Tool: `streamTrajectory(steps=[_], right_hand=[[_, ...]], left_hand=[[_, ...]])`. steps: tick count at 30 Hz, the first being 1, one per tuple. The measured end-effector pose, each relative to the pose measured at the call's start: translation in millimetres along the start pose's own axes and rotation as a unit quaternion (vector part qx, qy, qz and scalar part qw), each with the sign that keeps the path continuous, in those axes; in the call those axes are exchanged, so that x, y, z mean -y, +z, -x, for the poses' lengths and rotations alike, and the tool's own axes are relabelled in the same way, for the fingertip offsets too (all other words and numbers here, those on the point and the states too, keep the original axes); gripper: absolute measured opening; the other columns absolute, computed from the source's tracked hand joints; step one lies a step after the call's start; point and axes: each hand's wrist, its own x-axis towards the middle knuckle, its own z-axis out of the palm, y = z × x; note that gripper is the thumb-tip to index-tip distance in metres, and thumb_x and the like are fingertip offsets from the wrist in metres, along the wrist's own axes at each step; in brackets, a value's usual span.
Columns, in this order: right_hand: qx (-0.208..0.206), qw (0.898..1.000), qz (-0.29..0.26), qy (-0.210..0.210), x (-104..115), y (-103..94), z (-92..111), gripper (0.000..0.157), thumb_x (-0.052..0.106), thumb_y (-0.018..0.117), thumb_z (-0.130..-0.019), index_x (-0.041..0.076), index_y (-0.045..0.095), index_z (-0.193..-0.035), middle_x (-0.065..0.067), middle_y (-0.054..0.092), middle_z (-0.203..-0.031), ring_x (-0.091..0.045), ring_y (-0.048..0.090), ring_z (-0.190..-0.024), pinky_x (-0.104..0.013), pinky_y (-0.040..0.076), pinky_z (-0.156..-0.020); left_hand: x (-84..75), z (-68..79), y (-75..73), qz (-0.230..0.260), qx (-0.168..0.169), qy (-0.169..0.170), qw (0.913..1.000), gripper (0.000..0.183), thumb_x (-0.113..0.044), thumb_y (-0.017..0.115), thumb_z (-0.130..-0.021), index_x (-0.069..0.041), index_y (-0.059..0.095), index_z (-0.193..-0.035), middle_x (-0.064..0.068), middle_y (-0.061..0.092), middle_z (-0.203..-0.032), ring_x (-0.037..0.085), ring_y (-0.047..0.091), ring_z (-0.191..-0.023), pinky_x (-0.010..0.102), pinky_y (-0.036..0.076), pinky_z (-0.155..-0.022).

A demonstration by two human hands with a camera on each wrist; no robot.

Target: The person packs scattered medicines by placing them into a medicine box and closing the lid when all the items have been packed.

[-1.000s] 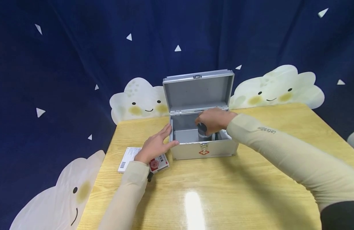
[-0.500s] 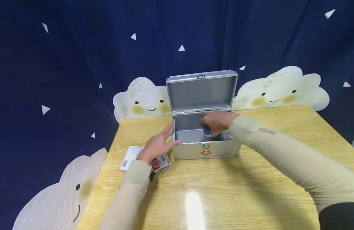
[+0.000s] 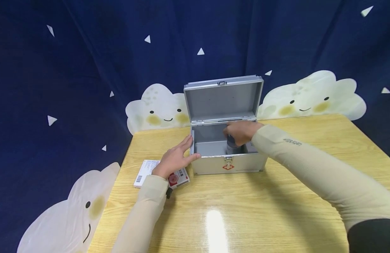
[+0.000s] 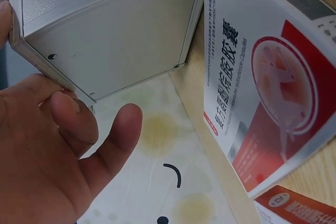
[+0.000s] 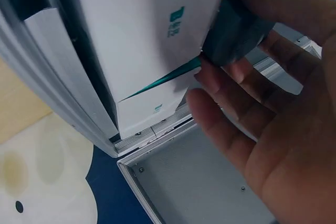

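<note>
An aluminium first-aid case [image 3: 210, 166] stands with its lid raised. Inside it, my right hand [image 3: 242, 131] grips a bottle by its dark cap [image 5: 239, 32], the bottle's translucent body [image 3: 233, 149] below the fingers. In the right wrist view, a white carton [image 5: 142, 30] with green print stands in the case right beside the cap. My left hand [image 3: 174, 160] rests at the case's left wall, fingers straight along the rim and thumb at the front corner. Below that hand lies a red and white capsule box [image 4: 268, 93], partly hidden by the wrist in the head view.
Another medicine box [image 3: 145, 173], white with a barcode, lies at the left on the wooden table [image 3: 261, 214]. A pale flat piece [image 5: 68, 66] stands along the case's inner side. Behind the table hangs a dark blue curtain [image 3: 169, 21] with clouds.
My right hand and the bottle have shifted slightly right inside the case, towards the carton. The left hand stays at the case wall. The head view has shifted a little.
</note>
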Motion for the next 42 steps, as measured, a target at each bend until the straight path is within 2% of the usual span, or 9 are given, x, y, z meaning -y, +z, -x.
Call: streamTrajectory(steps=[5,12,19,22,27,29,34,38,42], right_hand=[[-0.005,1.0,0.014,0.009,0,-2.6,2,0.049,-0.001,0.078,-0.075,0.009,0.069,-0.122,-0.012,0.066,-0.113,-0.022,0.061,-0.091,-0.036,0.054,-0.077],[-0.033,0.999,0.032,0.012,-5,-1.0,7,0.044,0.003,0.079,-0.073,0.012,0.073,-0.115,-0.01,0.071,-0.109,-0.022,0.064,-0.089,-0.037,0.056,-0.074],[-0.052,0.998,0.027,0.011,-11,4.8,12,0.05,0.009,0.082,-0.074,0.013,0.071,-0.123,-0.012,0.069,-0.113,-0.027,0.067,-0.095,-0.044,0.057,-0.08],[-0.048,0.999,0.009,0.003,-11,5.9,17,0.054,0.012,0.083,-0.074,0.011,0.069,-0.127,-0.014,0.068,-0.113,-0.027,0.066,-0.097,-0.044,0.057,-0.083],[-0.057,0.997,-0.042,-0.006,-14,0.3,34,0.058,0.019,0.077,-0.082,0.011,0.061,-0.137,-0.02,0.063,-0.128,-0.032,0.064,-0.107,-0.05,0.053,-0.094],[-0.074,0.995,-0.066,-0.01,-17,-4.0,43,0.057,0.02,0.074,-0.085,0.011,0.059,-0.139,-0.022,0.059,-0.135,-0.036,0.062,-0.115,-0.052,0.05,-0.1],[-0.129,0.985,-0.113,-0.012,-33,-11.5,65,0.051,0.02,0.071,-0.088,0.008,0.06,-0.137,-0.024,0.058,-0.137,-0.043,0.055,-0.127,-0.057,0.044,-0.106],[-0.183,0.97,-0.159,0.014,-47,-3.0,90,0.048,0.017,0.066,-0.093,0.002,0.057,-0.138,-0.023,0.061,-0.134,-0.04,0.059,-0.12,-0.054,0.05,-0.097],[-0.218,0.955,-0.196,0.036,-58,18.2,115,0.046,0.013,0.064,-0.094,-0.003,0.054,-0.136,-0.024,0.062,-0.131,-0.037,0.063,-0.112,-0.05,0.055,-0.086]], left_hand=[[-2.8,-1.0,-1.3,0.003,0.001,0.001,1.0,0.086,-0.067,0.05,-0.093,-0.024,0.017,-0.16,-0.013,0.006,-0.168,0.032,0.029,-0.151,0.057,0.028,-0.12],[-5.2,-1.1,-1.2,0.005,0.003,-0.003,1.0,0.085,-0.067,0.05,-0.093,-0.026,0.016,-0.16,-0.018,0.004,-0.167,0.03,0.026,-0.152,0.056,0.027,-0.12],[-5.8,-0.6,2.0,0.016,-0.003,-0.001,0.9999,0.085,-0.065,0.053,-0.092,-0.026,0.018,-0.159,-0.019,0.005,-0.167,0.029,0.027,-0.152,0.057,0.027,-0.12],[-5.5,1.3,4.5,0.017,0.001,-0.003,0.9999,0.086,-0.067,0.052,-0.092,-0.028,0.017,-0.159,-0.02,0.005,-0.166,0.029,0.028,-0.152,0.056,0.028,-0.12],[-4.1,4.2,6.4,0.021,0.005,-0.003,0.9998,0.086,-0.067,0.052,-0.092,-0.027,0.017,-0.159,-0.019,0.005,-0.166,0.03,0.028,-0.152,0.057,0.027,-0.12],[-3.0,4.8,5.4,0.022,0.003,-0.004,0.9998,0.086,-0.067,0.052,-0.092,-0.027,0.018,-0.159,-0.018,0.006,-0.167,0.03,0.027,-0.152,0.058,0.026,-0.12],[1.2,5.5,2.4,0.015,-0.01,-0.004,0.9998,0.085,-0.065,0.052,-0.093,-0.024,0.02,-0.159,-0.012,0.01,-0.168,0.031,0.028,-0.151,0.058,0.027,-0.12],[3.2,3.8,2.4,0.012,-0.01,0.004,0.9999,0.085,-0.066,0.051,-0.093,-0.022,0.02,-0.159,-0.01,0.01,-0.168,0.032,0.028,-0.151,0.058,0.028,-0.12],[2.8,1.9,3.1,0.011,-0.009,0.009,0.9999,0.087,-0.069,0.05,-0.092,-0.023,0.019,-0.159,-0.014,0.007,-0.168,0.032,0.028,-0.151,0.057,0.028,-0.12]])
